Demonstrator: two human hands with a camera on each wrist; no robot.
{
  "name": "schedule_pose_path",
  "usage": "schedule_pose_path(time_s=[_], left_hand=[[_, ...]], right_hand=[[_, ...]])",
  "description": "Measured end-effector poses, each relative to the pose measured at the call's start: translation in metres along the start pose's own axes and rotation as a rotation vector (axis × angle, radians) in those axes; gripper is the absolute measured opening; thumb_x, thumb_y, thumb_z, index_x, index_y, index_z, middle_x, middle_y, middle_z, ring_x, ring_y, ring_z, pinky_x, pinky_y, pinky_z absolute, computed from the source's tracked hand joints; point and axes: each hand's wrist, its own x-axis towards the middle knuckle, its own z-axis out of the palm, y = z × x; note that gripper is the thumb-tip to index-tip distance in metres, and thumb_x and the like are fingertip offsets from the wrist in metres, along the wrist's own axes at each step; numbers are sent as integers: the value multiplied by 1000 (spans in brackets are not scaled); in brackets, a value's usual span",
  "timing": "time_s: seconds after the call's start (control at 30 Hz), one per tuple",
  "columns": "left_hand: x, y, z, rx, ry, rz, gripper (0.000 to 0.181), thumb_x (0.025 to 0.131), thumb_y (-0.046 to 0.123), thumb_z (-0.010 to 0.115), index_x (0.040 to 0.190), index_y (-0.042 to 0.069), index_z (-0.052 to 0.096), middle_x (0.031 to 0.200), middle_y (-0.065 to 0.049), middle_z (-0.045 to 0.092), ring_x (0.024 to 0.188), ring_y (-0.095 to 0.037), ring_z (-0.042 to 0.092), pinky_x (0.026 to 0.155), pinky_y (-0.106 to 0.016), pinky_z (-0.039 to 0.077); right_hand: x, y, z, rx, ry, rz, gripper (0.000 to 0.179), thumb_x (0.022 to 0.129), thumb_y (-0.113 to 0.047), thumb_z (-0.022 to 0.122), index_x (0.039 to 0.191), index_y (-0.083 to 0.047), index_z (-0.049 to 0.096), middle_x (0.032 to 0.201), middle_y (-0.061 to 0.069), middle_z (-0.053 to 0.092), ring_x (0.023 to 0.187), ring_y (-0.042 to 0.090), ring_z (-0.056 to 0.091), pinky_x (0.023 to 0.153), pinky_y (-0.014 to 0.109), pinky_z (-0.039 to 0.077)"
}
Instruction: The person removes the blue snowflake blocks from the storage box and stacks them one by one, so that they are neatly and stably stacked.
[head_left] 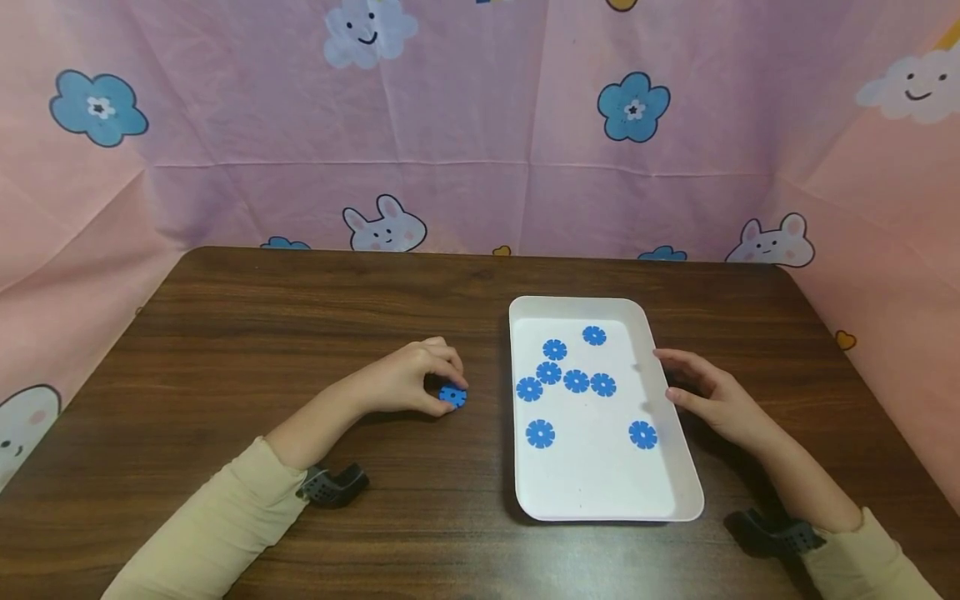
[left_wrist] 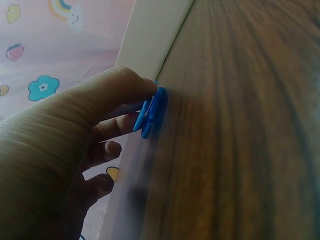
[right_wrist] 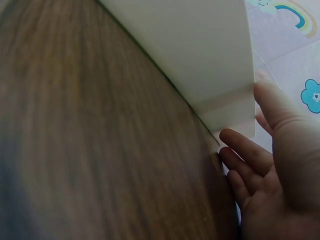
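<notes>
My left hand (head_left: 411, 377) pinches a blue notched disc (head_left: 453, 397) between thumb and fingers, low over the table left of the tray. Seen from the left wrist, two blue layers (left_wrist: 152, 112) lie face to face under the fingertips, close to the wood. A white rectangular tray (head_left: 600, 492) holds several more blue notched discs (head_left: 577, 381), lying flat, some in a loose row. At the tray's right side is my right hand (head_left: 716, 404), its thumb and index fingertip right at the rim. In the right wrist view its other fingers extend loosely beside the outer wall (right_wrist: 200, 60).
A dark wood-grain table (head_left: 247, 333) carries the tray right of its middle. Behind and at the sides hangs a pink cloth (head_left: 465, 108) with cartoon prints. Each wrist wears a black band (head_left: 333, 486) with a part jutting over the table.
</notes>
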Motion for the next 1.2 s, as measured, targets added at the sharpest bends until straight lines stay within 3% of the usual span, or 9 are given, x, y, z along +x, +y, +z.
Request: schedule_pose_path(time_s=[0.83, 1.0, 1.2], left_hand=[[0, -1, 0, -10, 2, -41, 21, 75, 15, 80, 96, 13, 74, 96, 11, 58, 93, -10, 48, 78, -29, 45], [4, 2, -2, -56, 41, -11, 21, 76, 13, 79, 97, 11, 73, 97, 10, 59, 92, -11, 48, 78, -31, 46], [13, 12, -2, -84, 92, 67, 22, 78, 14, 78, 99, 9, 72, 97, 4, 62, 92, -11, 49, 77, -34, 47]], right_hand=[[1, 5, 0, 10, -1, -23, 48, 92, -1, 60, 137, 0, 44, 129, 22, 51, 110, -3, 51, 87, 16, 42], [1, 4, -1, -2, 5, -16, 49, 92, -2, 60, 138, 0, 44, 131, 25, 49, 110, -4, 50, 87, 16, 41], [1, 3, -1, 7, -4, -20, 49, 92, -2, 59, 138, 1, 43, 131, 26, 49, 110, -3, 50, 88, 16, 41]])
